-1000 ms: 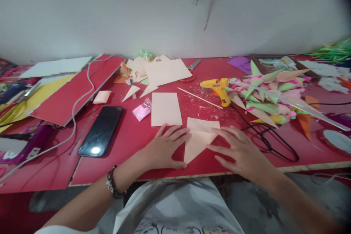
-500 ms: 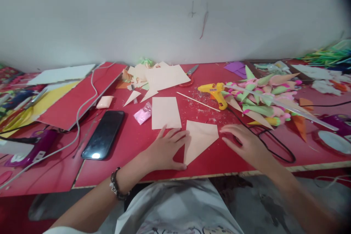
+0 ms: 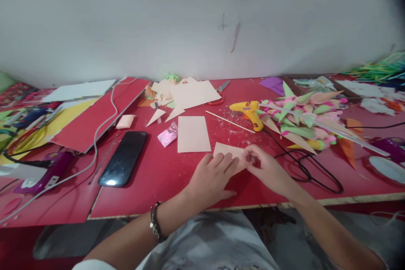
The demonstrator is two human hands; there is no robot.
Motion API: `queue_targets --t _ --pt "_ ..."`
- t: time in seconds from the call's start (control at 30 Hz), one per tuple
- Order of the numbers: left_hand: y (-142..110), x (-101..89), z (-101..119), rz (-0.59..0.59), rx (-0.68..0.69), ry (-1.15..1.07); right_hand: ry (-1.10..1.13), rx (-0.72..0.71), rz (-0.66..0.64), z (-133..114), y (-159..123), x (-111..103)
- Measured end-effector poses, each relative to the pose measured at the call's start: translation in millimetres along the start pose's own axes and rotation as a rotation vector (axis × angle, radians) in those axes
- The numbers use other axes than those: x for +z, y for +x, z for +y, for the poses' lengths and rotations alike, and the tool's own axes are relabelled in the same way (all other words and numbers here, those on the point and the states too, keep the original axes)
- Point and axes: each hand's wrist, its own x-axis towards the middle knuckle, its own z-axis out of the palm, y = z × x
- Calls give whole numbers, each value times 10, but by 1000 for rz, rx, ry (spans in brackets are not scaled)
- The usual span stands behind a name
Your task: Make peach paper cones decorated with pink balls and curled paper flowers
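My left hand (image 3: 213, 177) lies over a cream piece of paper (image 3: 226, 148) near the table's front edge, with its fingers spread and much of the piece hidden beneath. At that piece's right corner, the fingertips of my right hand (image 3: 264, 168) are pinched together on the paper. A second cream rectangle of paper (image 3: 193, 134) lies flat just beyond my left hand. Further back are a thin stick (image 3: 230, 122) and a yellow hot glue gun (image 3: 249, 112) with a long clear glue stick (image 3: 329, 127) in its rear.
Green and pink paper cones (image 3: 303, 112) are heaped to the right. Scissors (image 3: 220, 93) lie by cream paper scraps (image 3: 196, 93) at the back. A phone (image 3: 123, 158), a small pink packet (image 3: 167, 135) and a red board (image 3: 101, 116) are on the left. A black cord (image 3: 308, 168) loops at right.
My left hand has slid right, over the cream paper. My right hand has moved left, and its fingers have closed at the paper's right corner. The view has shifted slightly.
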Motion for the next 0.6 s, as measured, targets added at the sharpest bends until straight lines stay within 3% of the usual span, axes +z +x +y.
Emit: queue_targets --t 0.17,0.3,0.43,0.6 --pt "-61 36 16 276 -66 286 264 50 80 -169 -26 43" --pt "-80 -30 -95 284 -96 256 331 -13 90 -279 -85 1" --pt "-67 -115 -300 333 -221 -121 350 -304 239 -236 -103 -70" --pt "-79 -84 -470 424 -86 -737 -172 -568 128 -120 -54 -62"
